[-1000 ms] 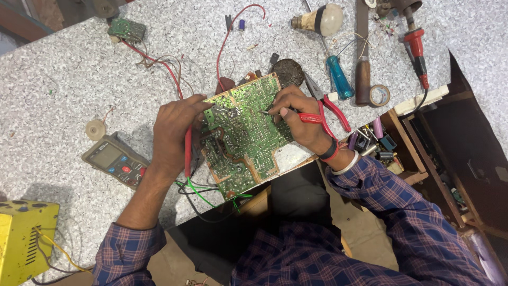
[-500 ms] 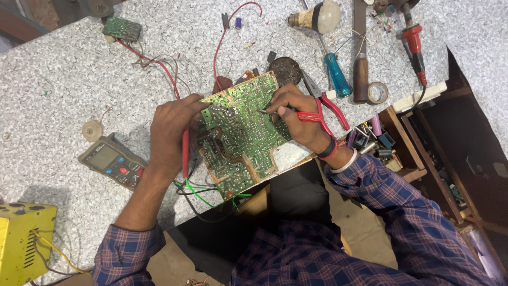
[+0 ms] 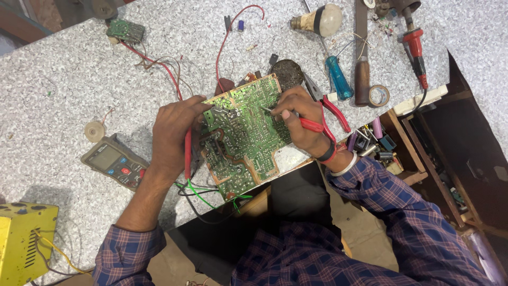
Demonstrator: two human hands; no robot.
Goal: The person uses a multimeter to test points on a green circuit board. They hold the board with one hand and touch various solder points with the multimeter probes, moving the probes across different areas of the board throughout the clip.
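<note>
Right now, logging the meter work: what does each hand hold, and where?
Left hand grips a red probe by its shaft; right hand holds another probe pen-style.

A speckled grey table (image 3: 63, 69) carries a green circuit board (image 3: 246, 132) at its near edge, with a grey multimeter (image 3: 114, 161) to the left and a yellow box (image 3: 21, 241) at the near left corner. Toward the far side lie a small green board (image 3: 126, 30), a red wire (image 3: 225, 42), a bulb (image 3: 317, 20), a blue-handled screwdriver (image 3: 337, 78), a wooden-handled tool (image 3: 362, 79), a tape roll (image 3: 379, 96), red-handled pliers (image 3: 333, 108) and a soldering iron (image 3: 414, 47).
</note>
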